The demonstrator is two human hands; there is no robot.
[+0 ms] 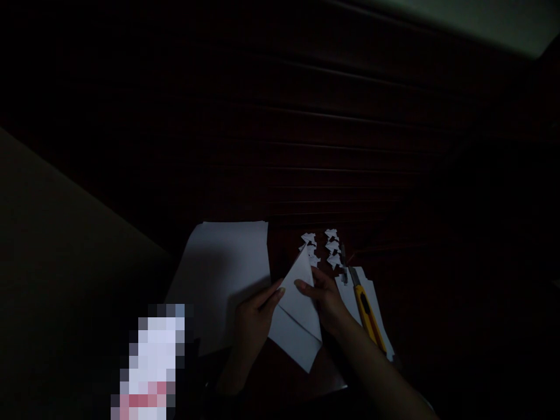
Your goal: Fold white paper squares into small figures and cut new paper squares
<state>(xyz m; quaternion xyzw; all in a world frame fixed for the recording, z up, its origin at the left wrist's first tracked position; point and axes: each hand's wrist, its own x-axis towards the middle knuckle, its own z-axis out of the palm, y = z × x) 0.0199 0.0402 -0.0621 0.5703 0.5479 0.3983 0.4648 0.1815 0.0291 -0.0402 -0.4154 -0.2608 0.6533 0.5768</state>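
Note:
Between my two hands is a sheet of white paper point(294, 312), its upper part folded over into a pointed triangle and a flat strip left below the fold. My left hand point(257, 312) pinches its left edge between thumb and fingers. On the right side, my right hand point(324, 296) grips the folded part, thumb on top and fingers behind. Just beyond the paper's tip lie small folded white paper pieces point(310, 239), partly covered by it. A second row of similar folded pieces point(332, 246) sits to the right.
A stack of white paper sheets point(227, 262) lies to the left. At the right, a yellow box cutter point(367, 312) rests on more white paper point(371, 291). Dark grooved wood panelling point(306, 116) rises behind the table. A pixelated patch covers the lower left. The scene is dim.

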